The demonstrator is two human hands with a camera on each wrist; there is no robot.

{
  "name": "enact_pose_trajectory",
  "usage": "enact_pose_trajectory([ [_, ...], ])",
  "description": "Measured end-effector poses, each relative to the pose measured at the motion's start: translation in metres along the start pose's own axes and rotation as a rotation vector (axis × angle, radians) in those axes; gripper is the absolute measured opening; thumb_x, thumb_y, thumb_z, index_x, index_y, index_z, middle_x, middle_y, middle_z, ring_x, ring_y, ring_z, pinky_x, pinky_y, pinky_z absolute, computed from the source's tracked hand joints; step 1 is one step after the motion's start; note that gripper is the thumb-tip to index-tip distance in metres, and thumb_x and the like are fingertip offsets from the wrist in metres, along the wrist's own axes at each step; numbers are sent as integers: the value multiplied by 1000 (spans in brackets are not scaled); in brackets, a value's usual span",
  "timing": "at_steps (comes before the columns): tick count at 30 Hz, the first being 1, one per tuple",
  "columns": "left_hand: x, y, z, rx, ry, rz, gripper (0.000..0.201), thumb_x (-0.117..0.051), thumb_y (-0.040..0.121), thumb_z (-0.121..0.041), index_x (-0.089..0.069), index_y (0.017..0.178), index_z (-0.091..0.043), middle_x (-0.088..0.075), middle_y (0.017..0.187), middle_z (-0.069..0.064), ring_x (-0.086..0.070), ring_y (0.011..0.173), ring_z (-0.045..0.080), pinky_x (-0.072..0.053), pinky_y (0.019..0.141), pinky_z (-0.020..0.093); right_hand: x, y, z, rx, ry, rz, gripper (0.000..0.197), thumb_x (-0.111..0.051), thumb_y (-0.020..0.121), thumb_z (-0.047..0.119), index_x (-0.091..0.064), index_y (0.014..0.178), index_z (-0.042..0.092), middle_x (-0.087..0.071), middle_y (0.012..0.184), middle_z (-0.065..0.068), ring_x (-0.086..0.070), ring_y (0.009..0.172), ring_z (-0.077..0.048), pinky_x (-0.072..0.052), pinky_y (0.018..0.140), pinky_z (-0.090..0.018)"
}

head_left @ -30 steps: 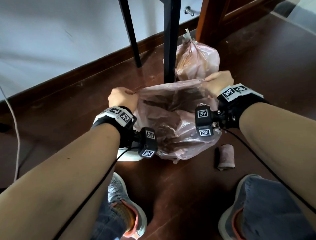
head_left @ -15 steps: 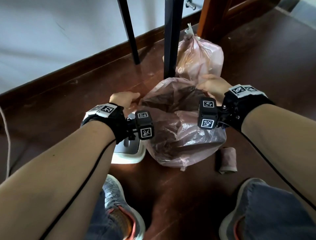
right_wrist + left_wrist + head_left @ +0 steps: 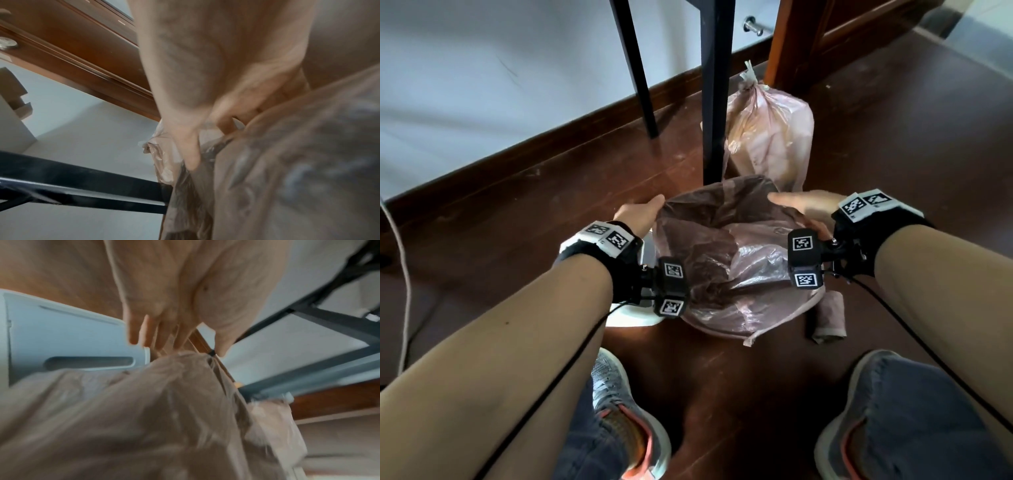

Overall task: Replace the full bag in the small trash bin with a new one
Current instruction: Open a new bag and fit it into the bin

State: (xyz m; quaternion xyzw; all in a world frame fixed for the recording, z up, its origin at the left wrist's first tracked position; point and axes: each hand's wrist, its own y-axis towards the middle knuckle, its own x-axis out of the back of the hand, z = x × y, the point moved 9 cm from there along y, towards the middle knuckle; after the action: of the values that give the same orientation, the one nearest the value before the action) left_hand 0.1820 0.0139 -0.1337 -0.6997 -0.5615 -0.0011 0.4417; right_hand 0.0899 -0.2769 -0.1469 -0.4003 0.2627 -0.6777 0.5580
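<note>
A new pink see-through bag lies spread over the small white bin, which it mostly hides. My left hand rests on the bag's left rim, thumb on top. In the left wrist view its fingers point straight down beside the bin's wall and the bag. My right hand lies flat on the right rim, its thumb stretched along the plastic. The full tied bag stands behind the bin.
Two black table legs stand just behind the bin, by the wall's wooden skirting. A roll of bags lies on the floor to the right. My shoes are close in front. A white cable runs at far left.
Both hands let go of the bag's rim, which they held up in fists, and moved down. They now lie flat on the bag over the bin.
</note>
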Motion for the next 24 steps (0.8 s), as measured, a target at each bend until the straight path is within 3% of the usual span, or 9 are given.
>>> enact_pose_trajectory([
  [2,24,-21,-24,-204,169,-315,44,-59,86,-40,-62,116,-9,-62,121,10,-57,114,29,-45,95,32,25,-15,20,183,-229,-310,41,-62,83,52,-62,80,11,-58,64,-6,-62,56,-23,-44,49,-24],
  [4,21,-51,-56,-506,278,-435,36,-60,85,-29,-61,118,-16,-59,125,5,-53,119,24,-42,98,30,31,-44,45,443,-443,-564,34,-61,86,42,-66,97,11,-62,94,-11,-64,94,-30,-47,75,-31],
  [7,-30,-76,-81,-847,574,-229,34,-61,84,-39,-65,116,-27,-52,136,0,-42,129,23,-31,110,34,-8,-87,67,779,-661,-590,25,-61,87,34,-64,104,17,-63,108,-3,-58,104,-24,-46,85,-32],
  [10,-79,-75,-65,-875,954,26,47,-42,77,-62,-65,112,-41,-44,143,-10,-32,138,23,-19,116,49,-71,-99,62,955,-1001,-388,23,-56,86,34,-61,105,22,-58,116,0,-51,114,-24,-42,96,-39],
  [13,-94,-70,-39,-756,1172,113,42,-38,87,-55,-62,118,-40,-34,151,-16,-19,145,26,-4,115,61,-99,-95,39,899,-1339,-308,30,-46,90,36,-64,114,28,-54,132,7,-41,129,-23,-26,110,-44],
  [16,-86,-69,-22,-619,1332,100,42,-44,93,-50,-60,126,-29,-24,157,-11,-9,147,28,1,115,60,-94,-81,17,752,-1567,-299,37,-40,96,38,-64,119,21,-53,137,6,-33,135,-20,-13,118,-42],
  [20,-72,-61,-13,-546,1400,28,53,-47,89,-54,-58,129,-20,-34,153,-4,-15,146,27,-4,116,58,-74,-65,2,563,-1803,-285,40,-40,96,42,-69,104,17,-67,120,-2,-43,130,-23,4,119,-51],
  [22,-70,-62,-18,-548,1406,-32,56,-50,88,-53,-56,131,-18,-41,149,0,-19,144,28,-4,116,58,-73,-67,2,562,-1848,-273,40,-41,96,41,-68,109,14,-65,124,-6,-41,133,-25,4,120,-51],
  [24,-71,-72,-34,-640,1351,-112,50,-51,86,-50,-60,125,-20,-50,138,3,-30,138,28,-4,116,57,-78,-76,14,674,-1780,-343,42,-43,95,41,-68,112,13,-62,127,-9,-43,130,-29,-7,120,-48],
])
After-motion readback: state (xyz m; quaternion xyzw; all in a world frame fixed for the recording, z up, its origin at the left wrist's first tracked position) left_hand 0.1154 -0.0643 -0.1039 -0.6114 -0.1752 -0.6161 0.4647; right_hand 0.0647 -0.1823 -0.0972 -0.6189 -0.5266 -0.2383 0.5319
